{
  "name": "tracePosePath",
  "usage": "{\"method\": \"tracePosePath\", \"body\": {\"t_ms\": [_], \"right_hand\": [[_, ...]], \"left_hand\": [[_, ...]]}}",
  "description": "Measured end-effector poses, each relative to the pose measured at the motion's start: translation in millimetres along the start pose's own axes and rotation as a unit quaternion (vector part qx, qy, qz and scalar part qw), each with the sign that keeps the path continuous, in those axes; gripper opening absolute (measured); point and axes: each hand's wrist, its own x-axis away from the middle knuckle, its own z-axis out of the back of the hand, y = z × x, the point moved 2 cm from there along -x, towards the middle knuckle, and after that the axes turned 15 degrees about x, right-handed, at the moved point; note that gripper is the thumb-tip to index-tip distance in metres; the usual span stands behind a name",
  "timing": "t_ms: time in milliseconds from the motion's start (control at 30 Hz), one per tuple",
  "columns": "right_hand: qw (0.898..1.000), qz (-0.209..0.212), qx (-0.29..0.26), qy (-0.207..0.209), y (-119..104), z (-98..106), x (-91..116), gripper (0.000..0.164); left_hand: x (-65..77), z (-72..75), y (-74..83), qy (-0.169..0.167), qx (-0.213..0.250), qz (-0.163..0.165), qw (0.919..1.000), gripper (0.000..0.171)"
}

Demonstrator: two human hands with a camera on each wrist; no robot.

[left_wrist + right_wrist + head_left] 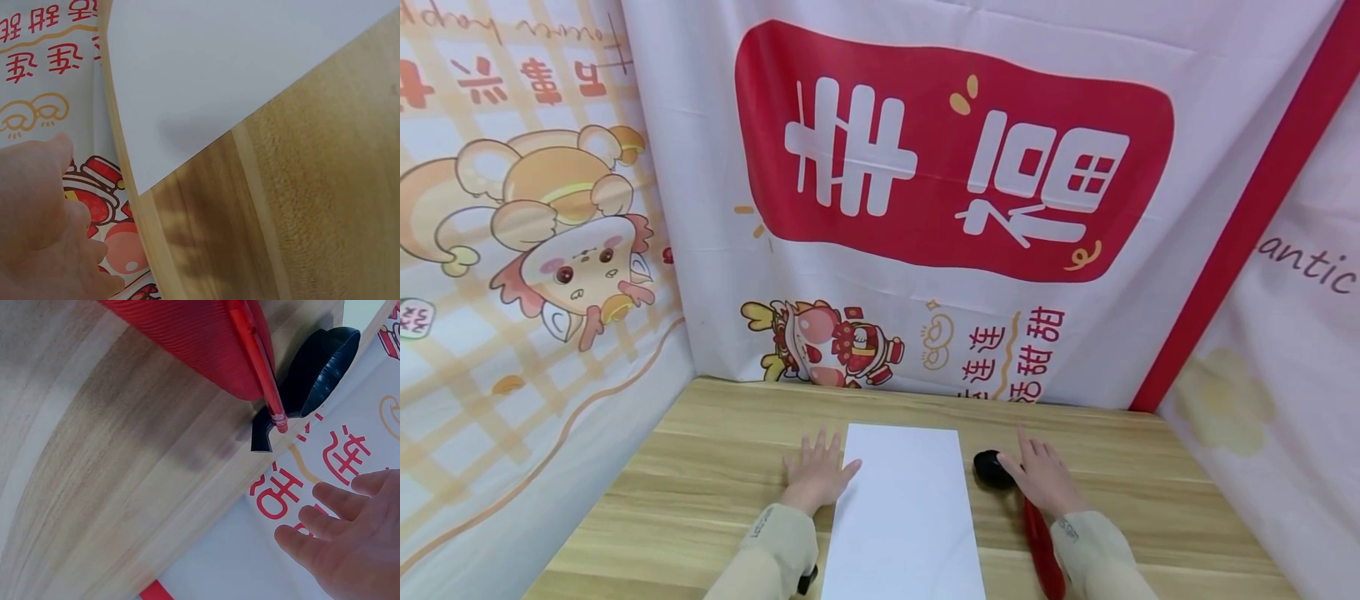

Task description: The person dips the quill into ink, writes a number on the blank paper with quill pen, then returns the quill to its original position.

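Hands (817, 472) (1043, 477) well apart, fingers extended: left beside white paper (904, 517), right near black object (991, 469) and red object (1042, 552).

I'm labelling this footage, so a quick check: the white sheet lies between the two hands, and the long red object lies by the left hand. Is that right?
Not quite: the long red object lies by the right hand, not the left hand, as the head view shows. The white sheet does lie between the two.

On table (700, 467) we find paper sheet (902, 512); to its right, two unidentified items (988, 472); behind table, hanging cloth (700, 208).
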Motion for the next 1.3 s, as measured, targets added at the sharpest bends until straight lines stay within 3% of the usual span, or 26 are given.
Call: {"method": "tracePosePath", "body": {"t_ms": [100, 467, 833, 1300], "right_hand": [[1.000, 0.003, -0.002, 0.002, 0.7, -2.1, 1.2, 0.073], [1.000, 0.003, -0.021, 0.005, 3.0, -6.1, 4.2, 0.076], [1.000, -0.001, -0.015, 0.004, 4.0, -8.1, 8.4, 0.073], [0.999, -0.036, -0.008, -0.035, 9.4, -17.6, 9.0, 0.075]], "left_hand": [[7.5, 4.6, 5.5, -0.008, 0.000, -0.002, 1.0000, 0.073], [12.7, -2.7, 5.1, -0.022, 0.028, 0.010, 0.9993, 0.068], [7.5, -24.4, -6.5, -0.026, 0.018, 0.007, 0.9995, 0.068], [22.8, -20.8, 4.0, -0.039, 0.027, -0.013, 0.9988, 0.065]]}}
